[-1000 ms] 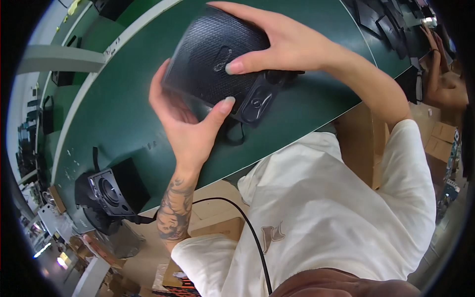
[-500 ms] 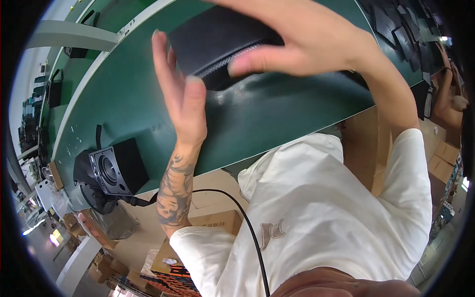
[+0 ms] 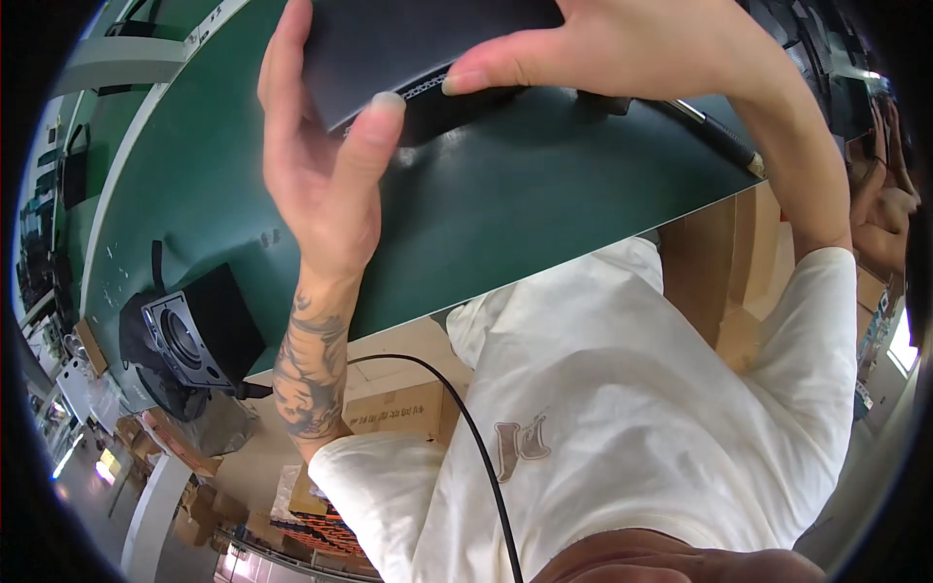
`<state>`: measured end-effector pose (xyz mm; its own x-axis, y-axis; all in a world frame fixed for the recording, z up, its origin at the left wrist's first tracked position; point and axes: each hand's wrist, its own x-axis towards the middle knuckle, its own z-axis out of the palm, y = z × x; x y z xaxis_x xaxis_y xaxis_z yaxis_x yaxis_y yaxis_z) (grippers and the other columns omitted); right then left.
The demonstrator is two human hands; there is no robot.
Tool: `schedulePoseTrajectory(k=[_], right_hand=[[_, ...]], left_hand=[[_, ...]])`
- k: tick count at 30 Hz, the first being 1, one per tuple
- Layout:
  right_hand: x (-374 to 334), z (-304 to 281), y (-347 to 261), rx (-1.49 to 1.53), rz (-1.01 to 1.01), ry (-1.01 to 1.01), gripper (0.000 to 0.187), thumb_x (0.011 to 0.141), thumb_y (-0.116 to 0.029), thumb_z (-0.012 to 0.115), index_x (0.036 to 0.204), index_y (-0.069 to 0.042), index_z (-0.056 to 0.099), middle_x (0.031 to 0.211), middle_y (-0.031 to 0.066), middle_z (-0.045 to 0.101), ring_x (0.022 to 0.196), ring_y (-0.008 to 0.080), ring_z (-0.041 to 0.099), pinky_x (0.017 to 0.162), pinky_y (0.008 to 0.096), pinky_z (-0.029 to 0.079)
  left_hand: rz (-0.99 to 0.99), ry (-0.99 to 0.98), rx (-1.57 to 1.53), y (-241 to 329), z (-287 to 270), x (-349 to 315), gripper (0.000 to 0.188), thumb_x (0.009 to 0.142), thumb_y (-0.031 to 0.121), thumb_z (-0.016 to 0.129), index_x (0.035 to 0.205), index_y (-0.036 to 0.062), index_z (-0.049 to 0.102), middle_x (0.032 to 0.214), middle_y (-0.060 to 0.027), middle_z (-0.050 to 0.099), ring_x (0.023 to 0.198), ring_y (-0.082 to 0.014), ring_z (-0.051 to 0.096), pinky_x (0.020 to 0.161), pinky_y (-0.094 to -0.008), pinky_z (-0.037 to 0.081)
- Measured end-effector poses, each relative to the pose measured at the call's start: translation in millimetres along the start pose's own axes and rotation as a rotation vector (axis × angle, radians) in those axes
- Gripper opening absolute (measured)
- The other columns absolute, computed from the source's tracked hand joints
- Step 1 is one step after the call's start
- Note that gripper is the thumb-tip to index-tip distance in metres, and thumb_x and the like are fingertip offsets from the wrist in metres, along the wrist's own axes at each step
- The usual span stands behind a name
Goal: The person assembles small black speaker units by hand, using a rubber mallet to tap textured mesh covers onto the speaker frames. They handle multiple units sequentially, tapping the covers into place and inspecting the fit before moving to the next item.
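Black speaker box (image 3: pixel 408 49) at top centre of the frame, above the green table (image 3: pixel 544 204). Clasped by left hand (image 3: pixel 326 165) underneath, right hand (image 3: pixel 622 44) gripping its top. Another speaker (image 3: pixel 194 335) lower left.

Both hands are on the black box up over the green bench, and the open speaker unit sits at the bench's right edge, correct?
Not quite: the head view shows the speaker unit at the bench's left edge. The rest holds: left hand and right hand both grip the black box over the green bench.

green workbench (image 3: pixel 544 223), cardboard boxes (image 3: pixel 398 413) beneath
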<state>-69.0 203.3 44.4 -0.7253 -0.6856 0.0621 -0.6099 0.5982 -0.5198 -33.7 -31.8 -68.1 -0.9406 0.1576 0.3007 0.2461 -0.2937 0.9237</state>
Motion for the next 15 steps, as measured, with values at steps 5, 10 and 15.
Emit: schedulePoseTrajectory(k=[5, 10, 15], right_hand=[[7.6, 27.9, 38.8, -0.152, -0.244, 0.138, 0.072, 0.096, -0.041, 0.070, 0.146, 0.004, 0.045, 0.130, 0.0258, 0.055, 0.121, 0.0421, 0.055, 0.103, 0.0437, 0.047], [5.3, 26.7, 44.5, -0.233, -0.315, 0.230, 0.063, 0.100, -0.042, 0.065, 0.140, 0.005, 0.053, 0.126, 0.0266, 0.057, 0.116, 0.0419, 0.058, 0.103, 0.0439, 0.047], [-1.2, 15.0, 35.7, 0.020, -0.283, 0.082, 0.065, 0.099, -0.046, 0.065, 0.137, 0.007, 0.057, 0.125, 0.0273, 0.060, 0.120, 0.0411, 0.056, 0.103, 0.0423, 0.046]], left_hand=[[0.253, 0.004, 0.337, -18.6, -14.8, 1.7, 0.066, 0.099, 0.019, 0.071, 0.154, -0.0026, 0.041, 0.153, -0.0163, 0.048, 0.133, -0.0237, 0.053, 0.114, -0.0356, 0.039], [0.337, 0.019, 0.584, -11.0, -5.9, 16.7, 0.050, 0.101, 0.030, 0.071, 0.140, 0.0013, 0.059, 0.139, -0.0105, 0.060, 0.121, -0.0166, 0.058, 0.105, -0.0284, 0.043], [0.145, 0.118, 0.340, 3.4, -3.9, 2.2, 0.045, 0.102, 0.031, 0.067, 0.135, 0.0002, 0.061, 0.136, -0.0107, 0.061, 0.127, -0.0213, 0.057, 0.110, -0.0342, 0.042]])
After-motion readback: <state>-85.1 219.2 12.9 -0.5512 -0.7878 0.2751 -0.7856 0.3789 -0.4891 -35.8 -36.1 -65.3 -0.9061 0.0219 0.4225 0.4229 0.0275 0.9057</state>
